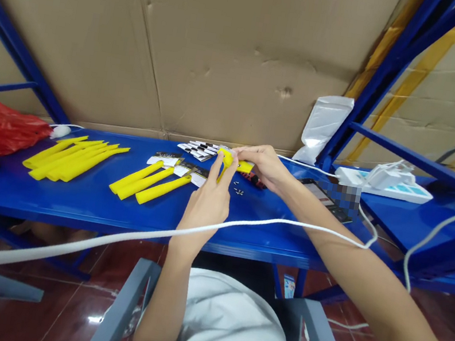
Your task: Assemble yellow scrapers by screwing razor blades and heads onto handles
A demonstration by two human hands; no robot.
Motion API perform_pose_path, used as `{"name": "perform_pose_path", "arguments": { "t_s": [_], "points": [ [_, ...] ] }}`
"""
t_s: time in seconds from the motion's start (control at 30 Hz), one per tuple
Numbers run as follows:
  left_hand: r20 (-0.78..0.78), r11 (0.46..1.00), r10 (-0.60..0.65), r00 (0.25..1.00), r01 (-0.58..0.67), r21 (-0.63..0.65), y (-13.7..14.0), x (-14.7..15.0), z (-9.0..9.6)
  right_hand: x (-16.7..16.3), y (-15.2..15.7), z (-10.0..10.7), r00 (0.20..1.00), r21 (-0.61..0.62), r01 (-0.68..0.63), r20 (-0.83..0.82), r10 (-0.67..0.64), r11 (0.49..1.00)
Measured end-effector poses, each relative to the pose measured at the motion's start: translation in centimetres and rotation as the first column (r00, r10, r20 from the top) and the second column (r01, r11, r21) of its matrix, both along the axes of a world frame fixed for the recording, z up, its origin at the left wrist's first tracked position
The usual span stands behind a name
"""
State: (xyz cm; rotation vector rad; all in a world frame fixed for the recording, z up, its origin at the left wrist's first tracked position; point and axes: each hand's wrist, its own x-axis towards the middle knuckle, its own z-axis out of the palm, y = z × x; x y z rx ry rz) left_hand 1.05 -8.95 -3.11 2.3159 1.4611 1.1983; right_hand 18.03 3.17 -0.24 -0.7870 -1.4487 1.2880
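Observation:
In front of me, above the blue shelf top (pixel 86 202), both hands meet at a yellow tube-like piece (pixel 245 166). My left hand (pixel 209 199) has its fingers closed on the near side of it. From the right, my right hand (pixel 266 165) pinches it, though its fingertips are partly hidden. Just left of my hands lie several yellow tubes (pixel 149 182) with printed cards (pixel 183 168) at their far ends. Behind them is a pile of black-and-white cards (pixel 199 150). Small metal bits (pixel 238 190), maybe screws, are scattered beneath my right hand, beside a red-and-black item (pixel 255 180).
More yellow tubes (pixel 74 161) lie at left, near a red plastic bag (pixel 3 127). A white cable (pixel 111 239) crosses in front of my forearms. At right are a phone-like device (pixel 324 201), a power strip (pixel 411 192) and blue posts (pixel 384 83). Cardboard (pixel 229 54) stands behind.

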Motion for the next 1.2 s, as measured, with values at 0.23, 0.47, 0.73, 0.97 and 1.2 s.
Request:
{"name": "perform_pose_path", "arguments": {
  "t_s": [0.23,0.47,0.73,0.97,1.2],
  "points": [
    [-0.038,0.999,-0.024,0.999,0.025,0.037,0.3,-0.2,-0.5,-0.1,-0.3,0.4,1.000,-0.048,0.003,0.001,-0.003,0.999],
    [-0.056,1.000,-0.022,0.998,0.022,0.001,-0.1,-0.6,0.1,0.1,0.0,-0.2,1.000,-0.057,-0.023,0.020,0.024,0.998],
    [-0.112,1.000,-0.013,0.994,0.011,-0.019,0.2,-1.0,-0.3,-0.2,-0.1,-0.5,0.999,-0.046,-0.002,0.054,0.004,0.999],
    [0.357,0.976,-0.198,0.913,0.217,-0.012,1.1,-1.6,-0.7,-0.3,-0.3,0.0,0.999,-0.029,-0.003,-0.035,0.002,1.000],
    [0.878,0.854,-0.355,0.321,0.494,0.165,0.7,-1.0,0.5,0.1,0.5,-0.2,0.995,0.144,0.063,0.063,-0.073,0.988]
  ]
}}
